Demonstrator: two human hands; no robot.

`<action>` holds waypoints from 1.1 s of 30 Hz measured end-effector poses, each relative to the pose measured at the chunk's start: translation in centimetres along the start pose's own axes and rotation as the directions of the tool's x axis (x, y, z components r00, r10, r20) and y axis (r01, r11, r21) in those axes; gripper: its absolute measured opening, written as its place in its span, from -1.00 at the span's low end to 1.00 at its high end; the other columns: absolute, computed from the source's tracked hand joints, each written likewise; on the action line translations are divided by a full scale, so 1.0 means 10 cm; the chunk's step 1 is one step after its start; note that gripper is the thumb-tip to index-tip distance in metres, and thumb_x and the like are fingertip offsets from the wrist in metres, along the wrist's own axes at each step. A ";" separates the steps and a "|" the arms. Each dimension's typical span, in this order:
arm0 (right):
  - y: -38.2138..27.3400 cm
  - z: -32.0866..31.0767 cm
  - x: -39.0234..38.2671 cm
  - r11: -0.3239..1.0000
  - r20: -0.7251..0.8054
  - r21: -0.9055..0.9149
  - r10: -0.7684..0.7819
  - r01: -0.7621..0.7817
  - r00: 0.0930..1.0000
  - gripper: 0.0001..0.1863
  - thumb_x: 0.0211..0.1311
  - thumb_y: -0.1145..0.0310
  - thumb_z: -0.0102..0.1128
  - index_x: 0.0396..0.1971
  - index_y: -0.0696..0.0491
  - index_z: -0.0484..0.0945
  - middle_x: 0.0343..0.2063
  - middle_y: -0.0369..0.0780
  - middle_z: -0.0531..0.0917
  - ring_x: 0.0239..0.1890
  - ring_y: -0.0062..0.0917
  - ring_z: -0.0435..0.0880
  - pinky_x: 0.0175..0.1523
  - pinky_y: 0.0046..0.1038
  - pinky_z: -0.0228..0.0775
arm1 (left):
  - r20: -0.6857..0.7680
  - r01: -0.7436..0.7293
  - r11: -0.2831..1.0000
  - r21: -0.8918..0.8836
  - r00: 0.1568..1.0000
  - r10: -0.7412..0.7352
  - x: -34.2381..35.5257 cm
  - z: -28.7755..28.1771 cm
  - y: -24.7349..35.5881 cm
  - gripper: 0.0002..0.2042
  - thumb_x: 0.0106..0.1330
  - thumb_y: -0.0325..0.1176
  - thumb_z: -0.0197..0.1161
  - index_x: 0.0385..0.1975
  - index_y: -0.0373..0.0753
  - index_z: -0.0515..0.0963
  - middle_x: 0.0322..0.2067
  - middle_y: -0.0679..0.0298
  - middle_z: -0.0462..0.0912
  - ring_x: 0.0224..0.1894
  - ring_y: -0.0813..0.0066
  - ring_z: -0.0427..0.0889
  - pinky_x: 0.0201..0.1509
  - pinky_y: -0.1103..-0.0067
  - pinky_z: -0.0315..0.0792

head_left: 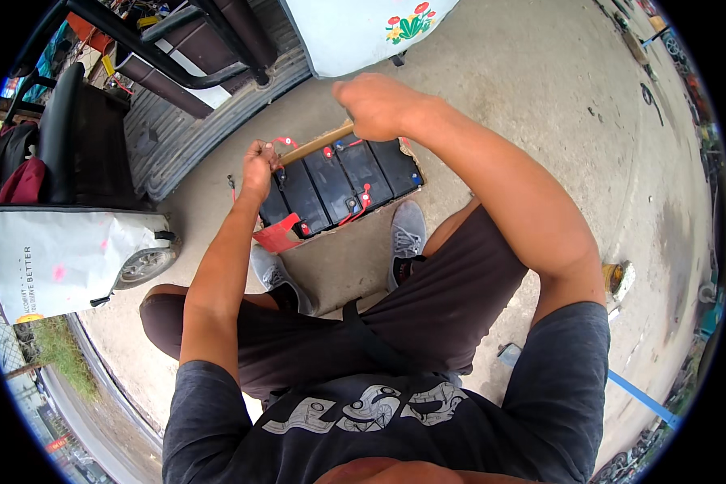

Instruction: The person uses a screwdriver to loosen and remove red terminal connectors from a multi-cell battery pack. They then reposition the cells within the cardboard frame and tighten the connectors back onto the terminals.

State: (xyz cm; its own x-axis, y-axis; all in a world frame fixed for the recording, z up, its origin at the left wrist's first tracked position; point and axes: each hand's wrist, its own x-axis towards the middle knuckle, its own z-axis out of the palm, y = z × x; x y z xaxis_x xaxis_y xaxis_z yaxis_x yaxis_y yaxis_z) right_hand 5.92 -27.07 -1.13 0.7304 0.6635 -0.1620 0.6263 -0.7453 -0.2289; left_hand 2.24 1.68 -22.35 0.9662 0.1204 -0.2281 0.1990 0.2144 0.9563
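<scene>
Knuckles up, the right hand (pixel 383 106) is curled closed over the right end of a brown strip (pixel 319 145), its forearm slanting in from a wide-flung elbow. The left hand (pixel 258 168) reaches nearly straight, fingers bent narrow by the strip's left end; whether they pinch anything, I cannot tell. Black batteries (pixel 331 184) sit side by side in an open-topped cardboard box (pixel 277 235). Red leads (pixel 366 194) appear partly connected; uncovered terminals remain along both long edges.
</scene>
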 end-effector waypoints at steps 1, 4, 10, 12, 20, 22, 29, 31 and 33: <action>0.00 -0.01 0.01 1.000 0.002 0.005 0.008 -0.008 1.000 -0.71 0.00 0.52 0.17 -0.19 0.20 0.54 -0.19 0.01 0.69 -0.04 -0.10 0.65 -0.01 -0.15 0.52 | -0.036 -0.005 1.000 -0.025 0.999 0.004 0.01 -0.01 -0.02 -0.79 0.45 -0.43 0.07 -0.49 -0.16 0.31 -0.64 0.43 0.25 -0.57 0.61 0.23 -0.43 0.59 0.24; 0.03 0.02 -0.01 0.998 -0.037 0.053 -0.025 0.027 0.999 -0.67 -0.08 0.59 0.11 -0.20 0.28 0.49 -0.32 0.09 0.65 -0.12 0.00 0.62 -0.08 -0.08 0.47 | -0.135 -0.003 0.999 -0.045 0.991 -0.003 -0.01 0.03 -0.06 -0.77 0.46 -0.41 0.06 -0.50 -0.16 0.29 -0.66 0.44 0.22 -0.61 0.61 0.18 -0.46 0.58 0.25; 0.01 0.08 0.01 0.998 -0.065 0.053 -0.036 0.040 0.997 -0.62 -0.09 0.62 0.09 -0.16 0.33 0.46 -0.37 0.12 0.64 -0.16 0.04 0.61 -0.11 -0.04 0.46 | -0.277 0.018 0.979 0.202 0.960 0.039 -0.16 0.13 0.27 -0.75 0.45 -0.42 0.06 -0.52 -0.15 0.25 -0.68 0.43 0.23 -0.67 0.61 0.17 -0.55 0.54 0.25; -0.04 0.03 0.02 0.998 -0.041 0.044 -0.031 0.032 0.999 -0.63 -0.09 0.61 0.10 -0.17 0.32 0.46 -0.36 0.11 0.65 -0.16 0.04 0.62 -0.11 -0.05 0.47 | -0.333 0.015 0.995 0.100 0.943 0.019 -0.21 0.00 0.30 -0.75 0.44 -0.43 0.07 -0.53 -0.15 0.25 -0.68 0.42 0.25 -0.67 0.62 0.18 -0.57 0.53 0.24; -0.09 0.00 0.06 0.999 0.019 -0.029 0.019 -0.018 1.000 -0.72 0.02 0.50 0.21 -0.20 0.16 0.59 -0.17 -0.02 0.70 -0.03 -0.14 0.66 -0.02 -0.17 0.54 | -0.247 -0.098 0.949 0.300 0.953 0.177 -0.28 -0.10 0.10 -0.75 0.42 -0.43 0.09 -0.54 -0.17 0.27 -0.67 0.40 0.31 -0.67 0.64 0.22 -0.59 0.53 0.22; -0.11 -0.02 0.04 0.999 0.029 -0.029 0.034 -0.033 0.999 -0.72 0.02 0.50 0.21 -0.19 0.16 0.59 -0.17 -0.03 0.70 -0.02 -0.14 0.66 -0.02 -0.17 0.54 | -0.214 -0.142 0.878 0.457 0.941 0.264 -0.29 -0.08 0.04 -0.74 0.40 -0.42 0.12 -0.57 -0.19 0.30 -0.66 0.40 0.33 -0.61 0.63 0.27 -0.53 0.51 0.23; -0.12 -0.02 0.05 0.999 0.016 -0.025 0.030 -0.029 0.999 -0.73 0.05 0.48 0.18 -0.20 0.15 0.60 -0.15 -0.05 0.70 -0.01 -0.15 0.66 0.00 -0.18 0.54 | -0.133 -0.241 0.741 0.627 0.904 0.407 -0.68 0.52 0.34 -0.72 0.35 -0.40 0.15 -0.59 -0.28 0.26 -0.66 0.32 0.25 -0.52 0.55 0.20 -0.44 0.46 0.23; -0.07 0.05 0.05 1.000 -0.024 0.026 -0.007 0.008 1.000 -0.70 -0.03 0.57 0.11 -0.21 0.23 0.53 -0.25 0.04 0.67 -0.08 -0.05 0.63 -0.04 -0.11 0.49 | -0.071 -0.338 0.700 0.629 0.872 0.485 -0.72 0.74 0.76 -0.70 0.34 -0.37 0.16 -0.60 -0.27 0.26 -0.66 0.34 0.20 -0.52 0.57 0.20 -0.44 0.45 0.21; -0.08 0.04 0.09 0.998 -0.036 0.045 -0.040 0.042 0.999 -0.69 -0.06 0.61 0.08 -0.21 0.26 0.49 -0.29 0.08 0.66 -0.10 0.00 0.62 -0.06 -0.08 0.47 | -0.061 -0.428 0.630 0.648 0.795 0.603 -0.52 0.60 1.04 -0.72 0.34 -0.35 0.16 -0.57 -0.29 0.29 -0.65 0.29 0.23 -0.51 0.54 0.21 -0.42 0.44 0.22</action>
State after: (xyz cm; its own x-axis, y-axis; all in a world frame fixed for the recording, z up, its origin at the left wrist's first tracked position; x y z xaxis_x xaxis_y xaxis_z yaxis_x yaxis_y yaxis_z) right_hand 5.91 -25.84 -1.50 0.7139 0.6902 -0.1182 0.6435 -0.7132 -0.2780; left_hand 0.31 -2.55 -10.11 0.8785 0.2840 0.3842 -0.1821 -0.5443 0.8189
